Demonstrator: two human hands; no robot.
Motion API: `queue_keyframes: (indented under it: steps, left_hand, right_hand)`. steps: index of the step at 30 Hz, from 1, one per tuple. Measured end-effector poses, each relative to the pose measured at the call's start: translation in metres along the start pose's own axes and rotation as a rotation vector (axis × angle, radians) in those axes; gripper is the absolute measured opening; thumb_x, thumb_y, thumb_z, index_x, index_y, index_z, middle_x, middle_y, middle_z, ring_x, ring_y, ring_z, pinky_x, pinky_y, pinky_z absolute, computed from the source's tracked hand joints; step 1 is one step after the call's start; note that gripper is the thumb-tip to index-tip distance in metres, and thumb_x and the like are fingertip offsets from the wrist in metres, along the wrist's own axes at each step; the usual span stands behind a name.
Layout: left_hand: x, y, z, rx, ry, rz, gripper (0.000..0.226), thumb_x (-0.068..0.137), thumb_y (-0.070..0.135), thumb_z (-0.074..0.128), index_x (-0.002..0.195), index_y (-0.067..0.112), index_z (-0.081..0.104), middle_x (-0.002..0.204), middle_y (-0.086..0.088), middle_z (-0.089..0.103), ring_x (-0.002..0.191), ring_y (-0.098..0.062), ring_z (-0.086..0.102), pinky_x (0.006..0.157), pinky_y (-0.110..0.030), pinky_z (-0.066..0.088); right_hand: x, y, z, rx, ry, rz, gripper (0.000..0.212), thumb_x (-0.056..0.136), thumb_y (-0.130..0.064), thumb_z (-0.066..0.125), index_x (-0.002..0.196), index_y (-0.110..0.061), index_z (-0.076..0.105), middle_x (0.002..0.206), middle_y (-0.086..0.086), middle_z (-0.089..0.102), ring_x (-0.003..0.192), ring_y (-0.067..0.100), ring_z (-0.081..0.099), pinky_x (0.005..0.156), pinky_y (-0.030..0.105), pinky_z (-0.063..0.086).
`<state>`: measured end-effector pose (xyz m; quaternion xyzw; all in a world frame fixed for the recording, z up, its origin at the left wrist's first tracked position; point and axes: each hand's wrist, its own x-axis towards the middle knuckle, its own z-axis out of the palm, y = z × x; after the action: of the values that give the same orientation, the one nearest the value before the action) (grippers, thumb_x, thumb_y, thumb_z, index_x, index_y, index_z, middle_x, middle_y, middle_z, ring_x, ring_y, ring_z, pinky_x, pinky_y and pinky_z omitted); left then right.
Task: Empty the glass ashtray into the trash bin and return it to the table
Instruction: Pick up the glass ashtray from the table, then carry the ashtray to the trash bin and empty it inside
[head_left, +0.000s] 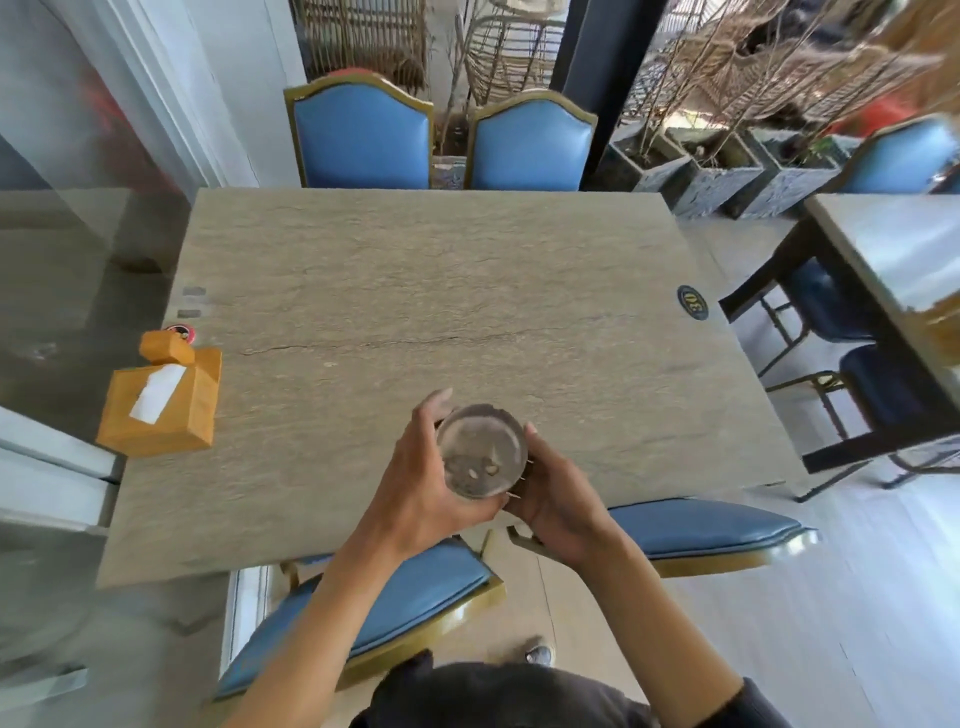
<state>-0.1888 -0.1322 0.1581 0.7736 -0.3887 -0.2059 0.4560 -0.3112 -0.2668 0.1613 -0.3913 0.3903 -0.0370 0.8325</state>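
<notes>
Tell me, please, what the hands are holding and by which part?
Both hands, left and right, hold the glass ashtray by its sides, fingers around the rim.

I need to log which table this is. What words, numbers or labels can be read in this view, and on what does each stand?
"30": gold number on the dark oval plaque at the right edge of the stone table.
White label on the orange box: no print can be made out.
Round red and black object behind the box: too small and blurred to read.
Glass ashtray in both hands: no lettering visible.

Stone table (415, 270), perhaps tissue box (163, 402)
</notes>
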Motion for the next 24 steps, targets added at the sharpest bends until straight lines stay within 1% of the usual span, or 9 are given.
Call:
queue_keyframes:
  steps: [2, 4, 7, 9, 11, 13, 17, 20, 24]
  left_hand:
    - [0.000, 0.023, 0.022, -0.024, -0.028, -0.002, 0.129, 0.052, 0.055, 0.092, 0.151, 0.028, 0.013, 0.146, 0.004, 0.045, 0.131, -0.008, 0.050, 0.103, -0.031, 0.051]
    - [0.002, 0.049, 0.049, -0.036, -0.059, 0.000, 0.130, 0.052, 0.053, 0.093, 0.151, 0.031, 0.012, 0.148, 0.005, 0.043, 0.133, -0.006, 0.047, 0.106, -0.028, 0.048]
    - [0.000, 0.079, 0.086, -0.049, -0.097, 0.012, 0.129, 0.052, 0.053, 0.093, 0.151, 0.030, 0.014, 0.146, 0.008, 0.045, 0.131, -0.002, 0.048, 0.107, -0.025, 0.046]
    - [-0.001, 0.098, 0.117, -0.043, -0.136, 0.024, 0.128, 0.052, 0.054, 0.092, 0.151, 0.031, 0.015, 0.145, 0.009, 0.046, 0.131, -0.003, 0.049, 0.106, -0.028, 0.047]
    - [-0.001, 0.114, 0.146, -0.049, -0.170, 0.029, 0.126, 0.052, 0.056, 0.092, 0.151, 0.034, 0.017, 0.146, 0.011, 0.045, 0.132, -0.003, 0.047, 0.107, -0.030, 0.047]
    - [-0.001, 0.129, 0.173, -0.045, -0.214, 0.046, 0.125, 0.053, 0.059, 0.092, 0.151, 0.036, 0.018, 0.149, 0.013, 0.041, 0.136, -0.001, 0.043, 0.110, -0.027, 0.044]
    - [0.002, 0.149, 0.212, -0.007, -0.304, 0.090, 0.124, 0.056, 0.063, 0.088, 0.152, 0.035, 0.016, 0.152, 0.015, 0.037, 0.139, 0.003, 0.036, 0.109, -0.018, 0.035]
    - [0.008, 0.156, 0.233, 0.042, -0.379, 0.100, 0.121, 0.057, 0.068, 0.085, 0.151, 0.038, 0.016, 0.152, 0.016, 0.037, 0.139, 0.002, 0.036, 0.112, -0.025, 0.037]
    - [0.028, 0.164, 0.260, 0.098, -0.459, 0.119, 0.120, 0.057, 0.071, 0.083, 0.152, 0.037, 0.017, 0.152, 0.014, 0.037, 0.138, 0.002, 0.037, 0.110, -0.025, 0.037]
  right_hand:
    - [-0.015, -0.005, -0.027, 0.110, -0.024, 0.009, 0.054, 0.108, -0.046, 0.044, 0.132, -0.003, 0.069, 0.110, 0.016, 0.072, 0.080, 0.020, 0.074, 0.062, 0.032, 0.061]
    - [-0.030, -0.010, -0.058, 0.208, -0.035, 0.007, 0.055, 0.107, -0.048, 0.046, 0.130, -0.005, 0.072, 0.110, 0.017, 0.076, 0.083, 0.024, 0.076, 0.061, 0.034, 0.062]
    - [-0.050, -0.017, -0.094, 0.306, -0.025, 0.013, 0.057, 0.101, -0.056, 0.051, 0.117, -0.010, 0.080, 0.112, 0.017, 0.077, 0.095, 0.029, 0.076, 0.077, 0.041, 0.062]
    - [-0.065, -0.021, -0.123, 0.358, 0.002, 0.001, 0.059, 0.100, -0.059, 0.050, 0.108, -0.011, 0.084, 0.109, 0.016, 0.079, 0.094, 0.029, 0.077, 0.085, 0.042, 0.058]
    - [-0.079, -0.026, -0.152, 0.407, 0.039, -0.017, 0.058, 0.101, -0.058, 0.051, 0.107, -0.011, 0.084, 0.108, 0.016, 0.080, 0.094, 0.029, 0.078, 0.090, 0.043, 0.058]
    - [-0.091, -0.029, -0.179, 0.435, 0.059, -0.039, 0.058, 0.099, -0.058, 0.054, 0.115, -0.010, 0.081, 0.113, 0.018, 0.077, 0.100, 0.032, 0.076, 0.093, 0.047, 0.057]
    - [-0.109, -0.035, -0.233, 0.507, 0.036, -0.122, 0.065, 0.097, -0.059, 0.057, 0.135, -0.007, 0.067, 0.127, 0.025, 0.068, 0.109, 0.040, 0.069, 0.087, 0.051, 0.060]
    - [-0.121, -0.037, -0.268, 0.558, 0.034, -0.186, 0.065, 0.096, -0.057, 0.057, 0.136, -0.006, 0.065, 0.133, 0.029, 0.064, 0.111, 0.045, 0.071, 0.086, 0.052, 0.061]
    - [-0.124, -0.047, -0.305, 0.626, 0.038, -0.237, 0.080, 0.094, -0.059, 0.062, 0.150, -0.004, 0.051, 0.155, 0.035, 0.048, 0.141, 0.056, 0.049, 0.093, 0.055, 0.055]
